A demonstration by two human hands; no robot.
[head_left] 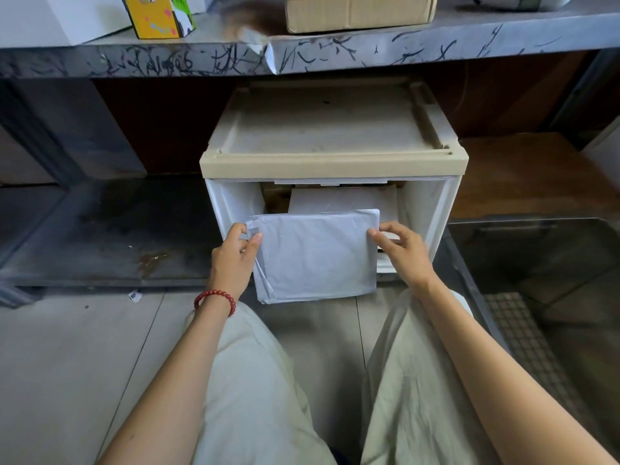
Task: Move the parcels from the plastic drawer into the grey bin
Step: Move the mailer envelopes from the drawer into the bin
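Observation:
A flat white parcel (317,256) in plastic wrap hangs tilted over the front of the pulled-out plastic drawer (432,213). My left hand (233,255) pinches its upper left corner, and my right hand (404,251) grips its upper right edge. Behind it in the drawer lie another white parcel (339,199) and a brown one (276,196), both partly hidden. The grey bin (476,280) stands to the right on the floor; its dark inside shows a grid floor.
The drawer unit has a beige top (332,162) and sits under a scratched metal table (302,55). On the table stand a cardboard box (359,11) and a yellow carton (157,15). My knees are below the drawer on the tiled floor (84,347).

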